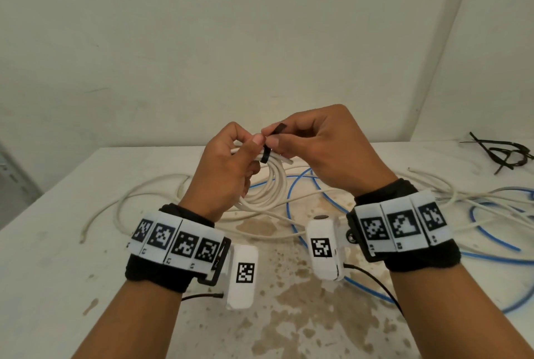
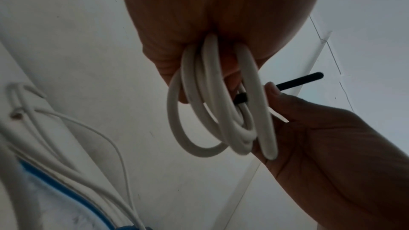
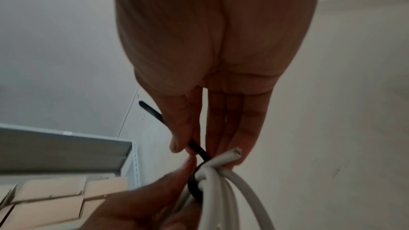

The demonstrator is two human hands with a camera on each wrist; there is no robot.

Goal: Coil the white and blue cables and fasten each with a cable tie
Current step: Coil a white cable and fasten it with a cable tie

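White coil: a round-section white cable point(image 1: 270, 185), smooth and matt, was seen wound into several loose oval loops and held raised above the bench point(image 1: 57, 257), its cut end point(image 3: 236, 151) projecting beside the fingers.
Left grip: the left hand point(image 1: 228, 165) was closed around the top of the loops, which were bunched in its curled fingers.
Cable tie: a thin, flat black strap point(image 1: 265, 153) was wrapped around the gathered loops, its free tail point(image 2: 298, 81) standing out straight.
Right grip: the right hand point(image 1: 326, 150) was closed on the tail, which was pinched between thumb and fingertips just beside the bundle.
Blue cable: a slim, glossy blue cable point(image 1: 291, 194) was left uncoiled in wide curves on the bench, crossed by further loose white cable point(image 1: 124, 202).
Spare ties: a tangle of black ties point(image 1: 502, 153) was lying at the far right corner.
Bench: a pale, flat top was marked with brown blotchy stains.
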